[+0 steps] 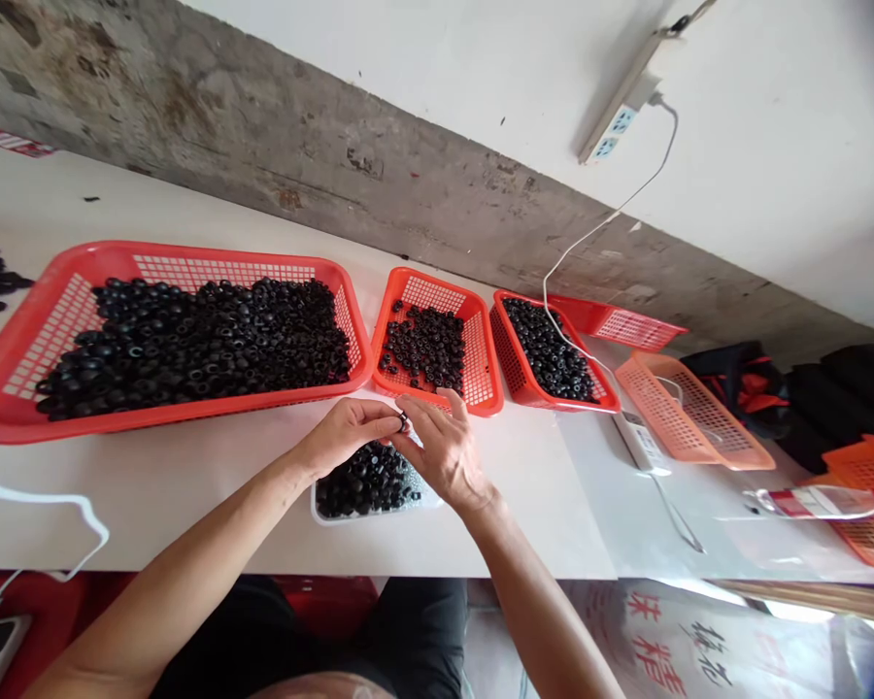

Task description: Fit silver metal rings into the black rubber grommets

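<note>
My left hand (350,429) and my right hand (444,451) meet above a clear plastic tub (368,519). Between their fingertips is a small black plastic part (403,421), with a light glint on it. My left thumb and forefinger pinch the part. The right thumb and forefinger close on it from the other side, while the other right fingers stretch forward. Below, the tub holds many small black pieces (368,478), and tiny shiny bits (414,485) lie at its right side. My hands partly cover the tub.
A large red basket (189,413) of black round parts stands at left. Beyond my hands are a smaller red basket (485,374) and another (506,349), both holding black parts. A white cable (554,282) hangs across the latter from a power strip (619,107). An orange basket (699,413) sits right.
</note>
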`<state>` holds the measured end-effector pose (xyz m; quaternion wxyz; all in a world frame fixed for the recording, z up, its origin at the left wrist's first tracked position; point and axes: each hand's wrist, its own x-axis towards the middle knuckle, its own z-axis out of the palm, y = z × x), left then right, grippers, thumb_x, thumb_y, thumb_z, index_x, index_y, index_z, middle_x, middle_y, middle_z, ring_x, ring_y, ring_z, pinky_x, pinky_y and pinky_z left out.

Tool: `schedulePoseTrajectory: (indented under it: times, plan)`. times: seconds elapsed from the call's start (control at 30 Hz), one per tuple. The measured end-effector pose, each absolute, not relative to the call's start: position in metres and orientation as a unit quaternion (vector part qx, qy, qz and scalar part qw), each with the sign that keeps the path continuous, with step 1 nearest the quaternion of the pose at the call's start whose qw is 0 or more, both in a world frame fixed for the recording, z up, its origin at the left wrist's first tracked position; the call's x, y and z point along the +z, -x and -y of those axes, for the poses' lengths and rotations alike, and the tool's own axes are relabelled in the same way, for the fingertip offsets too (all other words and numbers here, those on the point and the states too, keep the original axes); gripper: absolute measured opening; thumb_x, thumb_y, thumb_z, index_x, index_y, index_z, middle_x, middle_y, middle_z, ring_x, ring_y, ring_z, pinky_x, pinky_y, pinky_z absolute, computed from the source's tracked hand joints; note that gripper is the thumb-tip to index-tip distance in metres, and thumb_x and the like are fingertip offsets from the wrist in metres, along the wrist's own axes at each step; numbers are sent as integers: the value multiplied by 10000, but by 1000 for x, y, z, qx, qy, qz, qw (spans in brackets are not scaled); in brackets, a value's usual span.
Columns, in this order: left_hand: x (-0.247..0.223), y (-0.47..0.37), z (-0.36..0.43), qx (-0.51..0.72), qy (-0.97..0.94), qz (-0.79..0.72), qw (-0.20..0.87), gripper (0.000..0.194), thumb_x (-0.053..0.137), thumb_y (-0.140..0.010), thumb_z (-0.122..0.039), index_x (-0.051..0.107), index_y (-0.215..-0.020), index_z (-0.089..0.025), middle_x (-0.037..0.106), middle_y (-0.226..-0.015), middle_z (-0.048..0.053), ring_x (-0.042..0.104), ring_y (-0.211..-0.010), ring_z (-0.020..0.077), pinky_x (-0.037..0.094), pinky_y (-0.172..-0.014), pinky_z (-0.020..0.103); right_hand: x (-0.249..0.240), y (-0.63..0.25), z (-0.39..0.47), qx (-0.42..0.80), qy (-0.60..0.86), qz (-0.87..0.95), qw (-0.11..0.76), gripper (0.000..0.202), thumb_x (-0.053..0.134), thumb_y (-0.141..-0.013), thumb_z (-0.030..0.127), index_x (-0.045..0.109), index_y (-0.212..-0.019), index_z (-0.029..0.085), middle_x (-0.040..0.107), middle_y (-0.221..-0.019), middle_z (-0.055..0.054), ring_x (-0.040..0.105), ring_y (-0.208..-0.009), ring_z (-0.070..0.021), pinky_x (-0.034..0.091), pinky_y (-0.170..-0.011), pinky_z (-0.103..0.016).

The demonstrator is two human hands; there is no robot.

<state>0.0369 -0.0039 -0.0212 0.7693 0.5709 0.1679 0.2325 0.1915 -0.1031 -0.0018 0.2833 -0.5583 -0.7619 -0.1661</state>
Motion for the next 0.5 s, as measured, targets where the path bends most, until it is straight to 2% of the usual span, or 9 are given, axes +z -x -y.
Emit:
schedulePoseTrajectory:
  times: [0.13, 0.3, 0.5]
  plan:
    - [-21, -37, 7, 250, -588, -170, 750, 327, 743, -819, -446, 753, -778, -122, 622, -683, 18, 498, -685, 138, 396, -685, 265, -3, -197, 104, -169, 535, 788, 255, 288, 528, -1022, 289, 588, -1262, 141, 746, -1119, -123, 714, -1005, -219, 428, -1071, -463]
    - [-23, -38, 10, 256, -588, -161, 750, 320, 738, -829, -444, 756, -809, -125, 639, -719, 24, 518, -709, 145, 414, -697, 262, -5, -199, 103, -177, 503, 812, 236, 296, 517, -1018, 250, 566, -1272, 108, 730, -1075, -136, 704, -998, -226, 492, -1052, -456]
    - [-28, -39, 9, 269, -607, -174, 727, 343, 717, -844, -470, 754, -781, -135, 668, -726, 32, 559, -707, 158, 448, -696, 263, -18, -201, 96, -197, 473, 811, 281, 243, 507, -1012, 190, 616, -1215, 113, 748, -1013, -119, 720, -939, -213, 507, -1048, -455]
